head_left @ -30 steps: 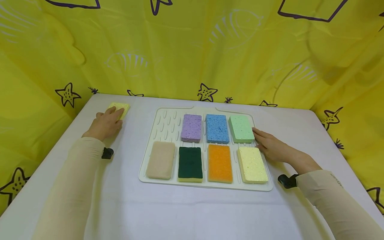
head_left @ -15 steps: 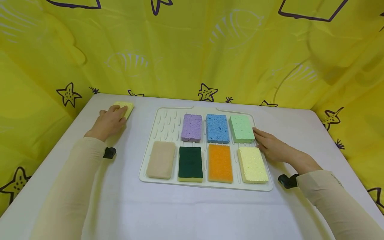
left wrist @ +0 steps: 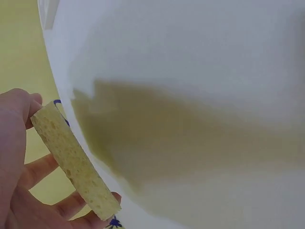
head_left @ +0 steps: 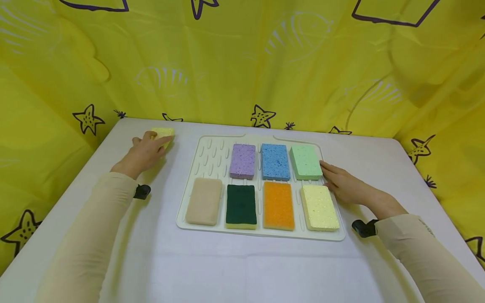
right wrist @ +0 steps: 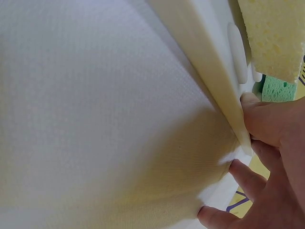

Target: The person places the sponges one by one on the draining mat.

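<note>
My left hand grips a pale yellow sponge at the table's far left. In the left wrist view the yellow sponge is edge-on, thumb on one side and fingers on the other, above its shadow. My right hand holds the right edge of a white ribbed tray. In the right wrist view its thumb lies over the rim, a finger is against the edge, and other fingertips touch the table. On the tray sit purple, blue and mint green sponges in the back row.
The tray's front row holds beige, dark green, orange and pale yellow sponges. Its back-left corner shows bare ribs. White cloth covers the table. A yellow patterned curtain stands around the back and sides.
My left hand has moved a little right toward the tray, carrying the yellow sponge with it. The right hand and tray have stayed put.
</note>
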The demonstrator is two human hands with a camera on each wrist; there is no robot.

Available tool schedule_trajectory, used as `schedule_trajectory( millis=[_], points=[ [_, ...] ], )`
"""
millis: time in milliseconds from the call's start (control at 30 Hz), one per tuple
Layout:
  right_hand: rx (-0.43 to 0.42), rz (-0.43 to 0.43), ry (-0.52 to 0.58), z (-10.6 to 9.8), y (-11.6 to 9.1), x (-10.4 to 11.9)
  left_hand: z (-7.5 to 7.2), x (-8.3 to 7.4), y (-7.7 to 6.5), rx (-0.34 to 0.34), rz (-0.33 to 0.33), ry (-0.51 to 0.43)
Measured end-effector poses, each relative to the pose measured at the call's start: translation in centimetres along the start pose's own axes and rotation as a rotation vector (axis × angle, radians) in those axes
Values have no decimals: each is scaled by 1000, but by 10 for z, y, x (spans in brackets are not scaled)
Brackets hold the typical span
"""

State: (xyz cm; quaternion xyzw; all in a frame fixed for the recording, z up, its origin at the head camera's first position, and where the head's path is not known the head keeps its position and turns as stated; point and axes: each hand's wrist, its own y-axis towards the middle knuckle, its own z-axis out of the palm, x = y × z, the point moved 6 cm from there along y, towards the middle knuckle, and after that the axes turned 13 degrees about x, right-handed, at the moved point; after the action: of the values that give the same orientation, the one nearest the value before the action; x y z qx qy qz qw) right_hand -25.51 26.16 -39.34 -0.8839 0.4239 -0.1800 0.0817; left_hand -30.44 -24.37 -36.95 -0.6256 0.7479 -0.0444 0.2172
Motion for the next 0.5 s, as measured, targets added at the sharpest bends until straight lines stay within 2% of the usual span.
schedule_trajectory(
  millis=[233,400,500],
  points=[
    [17,18,18,1,0,-1,-6,-18,3,-82,114,68],
    [34,36,27,1,0,-4,-7,-31,3,-39,120,24],
    [34,35,31,1,0,-4,-7,-38,3,-17,118,29]
  ],
)
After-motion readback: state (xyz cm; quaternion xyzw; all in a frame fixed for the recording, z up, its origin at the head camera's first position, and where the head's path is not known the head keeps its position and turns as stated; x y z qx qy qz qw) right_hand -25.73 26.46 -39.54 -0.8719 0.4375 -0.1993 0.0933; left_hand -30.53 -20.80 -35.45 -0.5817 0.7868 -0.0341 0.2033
